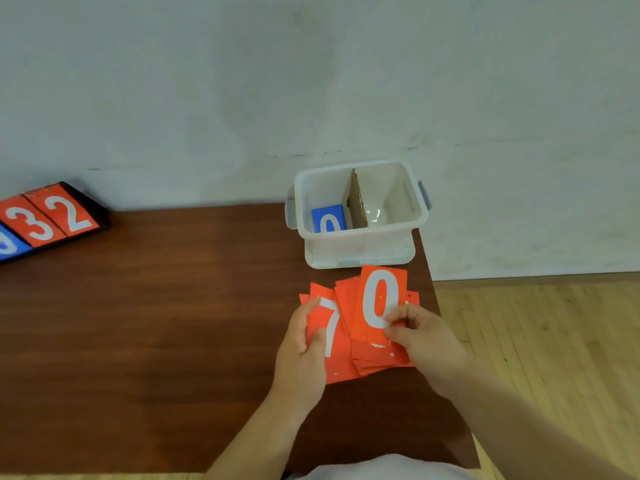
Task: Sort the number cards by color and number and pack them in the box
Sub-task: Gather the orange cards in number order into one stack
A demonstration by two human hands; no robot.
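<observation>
Left hand (pixel 304 344) grips the red 7 card (pixel 329 336). Right hand (pixel 424 336) pinches the red 0 card (pixel 379 299) above the red pile (pixel 375 358). The box (pixel 356 233) holds a blue card (pixel 329 218).

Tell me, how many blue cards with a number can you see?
2. One blue card, showing 0, lies in the left compartment of the box. Another sits on the scoreboard at the left edge, partly cut off. More may be hidden beneath the first.
</observation>
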